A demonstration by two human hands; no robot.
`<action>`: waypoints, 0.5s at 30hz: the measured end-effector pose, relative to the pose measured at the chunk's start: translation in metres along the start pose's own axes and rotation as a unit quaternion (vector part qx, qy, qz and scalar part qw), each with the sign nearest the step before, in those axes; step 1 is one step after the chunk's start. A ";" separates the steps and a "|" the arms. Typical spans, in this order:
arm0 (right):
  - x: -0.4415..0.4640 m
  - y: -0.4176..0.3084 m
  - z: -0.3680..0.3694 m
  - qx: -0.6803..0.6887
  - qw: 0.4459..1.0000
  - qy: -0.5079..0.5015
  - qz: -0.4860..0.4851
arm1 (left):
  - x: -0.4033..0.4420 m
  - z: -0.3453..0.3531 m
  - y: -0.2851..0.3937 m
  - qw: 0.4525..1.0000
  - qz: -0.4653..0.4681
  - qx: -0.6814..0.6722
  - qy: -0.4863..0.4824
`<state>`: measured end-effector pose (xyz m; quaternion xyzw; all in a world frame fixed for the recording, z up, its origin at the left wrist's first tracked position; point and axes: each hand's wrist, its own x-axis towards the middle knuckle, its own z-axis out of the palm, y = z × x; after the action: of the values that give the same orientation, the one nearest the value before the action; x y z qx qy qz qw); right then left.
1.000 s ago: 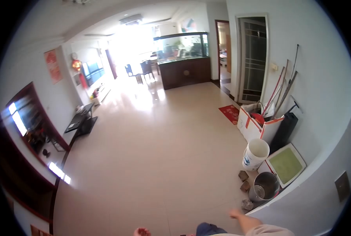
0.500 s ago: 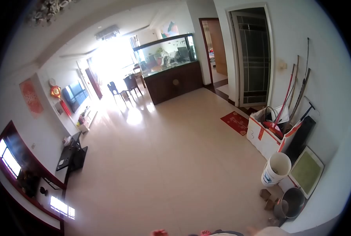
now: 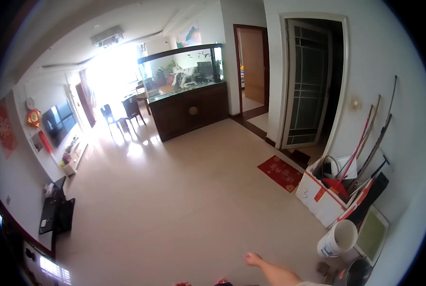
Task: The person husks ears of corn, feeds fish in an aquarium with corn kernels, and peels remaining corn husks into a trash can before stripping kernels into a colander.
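Note:
My right hand point(image 3: 253, 259) reaches in from the bottom edge, its bare forearm coming from the lower right. Its fingers look curled into a loose fist, and nothing shows in it. It hangs over the pale tiled floor point(image 3: 174, 214), touching nothing that I can see. My left hand is out of view. To the right of my hand stands a white bucket point(image 3: 337, 238). A metal pot point(image 3: 356, 272) sits below the bucket, partly cut by the view's dark edge.
A white box point(image 3: 320, 200) holding long-handled tools stands by the right wall, near a red mat point(image 3: 280, 173). A glass-panelled door point(image 3: 309, 86) stands ajar. Farther off are a large fish tank point(image 3: 184, 74) on a dark cabinet and chairs point(image 3: 133, 110). A black table point(image 3: 55, 209) lines the left.
My right hand has swung up into clear view from the bottom edge. The view has shifted, and the door, mat and box look closer.

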<state>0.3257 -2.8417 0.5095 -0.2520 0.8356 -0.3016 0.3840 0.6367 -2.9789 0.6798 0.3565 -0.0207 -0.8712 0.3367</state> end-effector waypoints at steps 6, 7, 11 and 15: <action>0.128 0.179 -0.001 -0.175 0.965 0.033 0.191 | 0.159 0.215 0.019 0.965 -0.185 0.173 -0.063; 0.252 0.143 0.048 -0.314 0.940 0.132 0.003 | 0.184 0.243 0.018 0.953 -0.194 0.223 -0.063; 0.486 0.101 0.096 -0.422 0.801 0.411 -0.108 | 0.311 0.306 -0.008 0.954 -0.208 0.205 -0.062; 0.502 0.114 0.033 -0.291 0.949 0.125 -0.006 | 0.417 0.360 -0.036 0.977 -0.205 0.066 -0.010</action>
<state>0.0398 -3.1003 0.1670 -0.3181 0.9267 -0.0773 0.1844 0.1706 -3.2757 0.6849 0.3662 -0.0079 -0.9218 0.1267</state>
